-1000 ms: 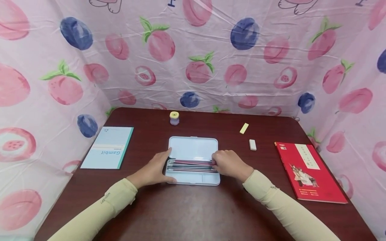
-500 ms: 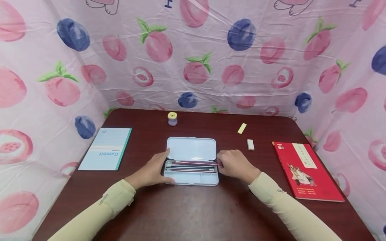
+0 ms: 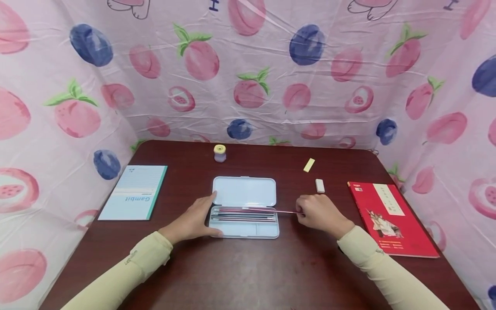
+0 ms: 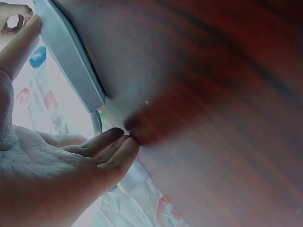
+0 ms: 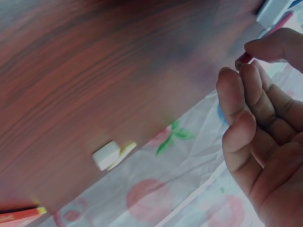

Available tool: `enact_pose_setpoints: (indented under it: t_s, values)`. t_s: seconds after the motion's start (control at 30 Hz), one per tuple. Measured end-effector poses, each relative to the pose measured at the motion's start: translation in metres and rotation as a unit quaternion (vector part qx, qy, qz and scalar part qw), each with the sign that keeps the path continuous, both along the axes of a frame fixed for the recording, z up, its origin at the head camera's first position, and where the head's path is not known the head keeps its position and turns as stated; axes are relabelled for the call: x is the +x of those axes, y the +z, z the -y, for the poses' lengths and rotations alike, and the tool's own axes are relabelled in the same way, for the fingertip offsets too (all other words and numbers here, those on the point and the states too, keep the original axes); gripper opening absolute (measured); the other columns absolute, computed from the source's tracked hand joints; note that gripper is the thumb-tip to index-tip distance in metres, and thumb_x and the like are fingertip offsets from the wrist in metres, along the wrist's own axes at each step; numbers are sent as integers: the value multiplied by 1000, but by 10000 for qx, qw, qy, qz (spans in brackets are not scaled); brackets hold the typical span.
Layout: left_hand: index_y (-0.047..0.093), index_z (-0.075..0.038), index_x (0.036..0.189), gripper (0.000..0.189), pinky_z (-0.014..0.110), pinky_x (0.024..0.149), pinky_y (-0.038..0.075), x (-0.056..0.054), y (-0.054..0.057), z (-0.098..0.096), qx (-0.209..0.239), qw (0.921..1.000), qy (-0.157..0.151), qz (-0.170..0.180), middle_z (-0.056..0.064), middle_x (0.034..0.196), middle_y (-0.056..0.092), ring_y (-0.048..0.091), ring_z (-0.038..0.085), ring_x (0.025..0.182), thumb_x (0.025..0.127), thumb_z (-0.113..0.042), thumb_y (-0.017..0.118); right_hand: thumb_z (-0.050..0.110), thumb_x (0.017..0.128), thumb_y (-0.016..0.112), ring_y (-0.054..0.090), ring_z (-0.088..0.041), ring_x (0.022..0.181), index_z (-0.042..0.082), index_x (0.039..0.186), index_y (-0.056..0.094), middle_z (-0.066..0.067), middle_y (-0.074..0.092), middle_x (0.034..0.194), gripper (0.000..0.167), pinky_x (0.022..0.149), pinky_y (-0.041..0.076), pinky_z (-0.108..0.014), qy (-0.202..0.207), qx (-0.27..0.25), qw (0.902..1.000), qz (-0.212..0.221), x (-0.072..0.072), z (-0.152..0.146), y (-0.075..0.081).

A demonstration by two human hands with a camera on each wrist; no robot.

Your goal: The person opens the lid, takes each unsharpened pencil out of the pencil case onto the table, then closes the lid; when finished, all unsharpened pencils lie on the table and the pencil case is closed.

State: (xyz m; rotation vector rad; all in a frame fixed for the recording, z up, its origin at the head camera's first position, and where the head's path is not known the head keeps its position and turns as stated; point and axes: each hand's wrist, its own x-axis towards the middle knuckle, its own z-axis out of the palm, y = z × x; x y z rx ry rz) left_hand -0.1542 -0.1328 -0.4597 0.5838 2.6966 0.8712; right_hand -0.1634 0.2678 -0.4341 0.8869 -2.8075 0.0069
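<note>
A light-blue pencil case [image 3: 245, 191] lies open on the table, its lid folded back. Several pencils [image 3: 242, 219] rest in its rear compartment. My right hand [image 3: 323, 215] pinches the end of a dark red pencil [image 3: 286, 211] between thumb and fingertips, right of the case. That pencil's other end still overlaps the compartment. In the right wrist view the pencil's tip [image 5: 244, 59] shows between thumb and fingers. My left hand [image 3: 190, 220] is spread around the case's left end, thumb at the front corner and fingers toward the back. In the left wrist view its fingertips [image 4: 125, 149] touch the tabletop.
A white eraser [image 3: 319, 186] and a yellow strip [image 3: 308, 165] lie behind my right hand. A small yellow and purple pot-shaped object [image 3: 219, 153] stands at the back. A notebook [image 3: 133, 193] lies left, a red book [image 3: 393, 219] right. A fruit-print curtain [image 3: 248, 64] surrounds the table.
My right hand has moved right, drawing the red pencil lengthwise partly out of the case. The left hand stays at the case's left end. The head view has shifted slightly.
</note>
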Motion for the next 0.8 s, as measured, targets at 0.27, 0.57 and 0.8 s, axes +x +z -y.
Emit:
enact_pose_setpoints:
  t_s: [0.27, 0.57, 0.8]
  values:
    - [14, -5, 171, 130, 58, 127, 36, 0, -1, 0, -47, 10000, -27, -60, 19, 173, 34, 33, 40, 159, 79, -48, 95, 12, 76, 88, 53, -6, 57, 18, 73, 66, 7, 62, 69, 23, 54, 52, -31, -118, -59, 9999, -62, 1, -24, -6]
    - [16, -1, 170, 130, 59, 127, 36, -2, -1, 1, -9, 9998, -110, -184, 22, 172, 35, 33, 43, 158, 78, -48, 95, 13, 76, 88, 48, -5, 56, 19, 75, 67, 9, 63, 69, 22, 52, 47, -29, -332, -60, 9994, 59, 2, -46, -5]
    - [15, -1, 170, 130, 59, 127, 36, -2, -2, 1, 11, 9998, -127, -177, 21, 172, 35, 33, 43, 158, 79, -47, 95, 15, 76, 90, 51, -6, 58, 18, 79, 70, 7, 67, 72, 20, 55, 49, -29, -609, -36, 9974, 387, 1, -63, -6]
